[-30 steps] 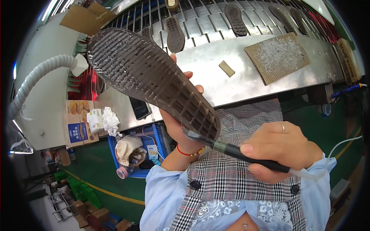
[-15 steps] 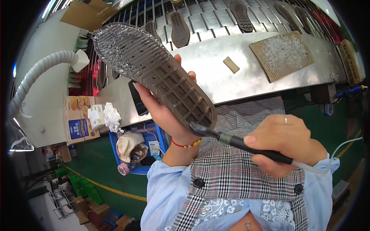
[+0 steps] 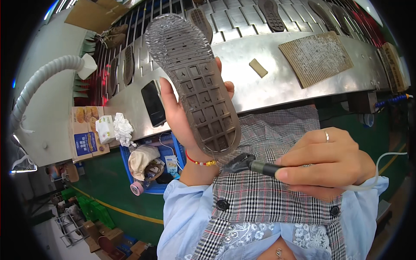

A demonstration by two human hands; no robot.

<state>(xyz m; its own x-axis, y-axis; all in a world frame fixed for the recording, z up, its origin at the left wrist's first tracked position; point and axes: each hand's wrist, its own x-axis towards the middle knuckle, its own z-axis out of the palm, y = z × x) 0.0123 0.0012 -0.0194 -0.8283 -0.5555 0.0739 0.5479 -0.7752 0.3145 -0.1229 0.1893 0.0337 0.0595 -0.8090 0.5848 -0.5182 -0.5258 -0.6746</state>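
My left hand grips a brown shoe sole from beneath, thumb along its left edge, fingertips showing at the right edge. The sole's inner face is up, with a grid of ribs at the heel end and a wet, shiny coat over the toe end. In my right hand is a black-handled brush, fed by a pale tube. Its bristles are close to the heel rim; whether they touch it I cannot tell.
Behind stands a metal slatted conveyor carrying several soles. On its steel ledge lie a glue-spotted corrugated cardboard piece, a small tan block and a phone. A blue basket sits at left, below a white flexible hose.
The sole has turned more upright, its toe end swinging to the right. The brush has gone from the heel's inner face to just outside the heel rim.
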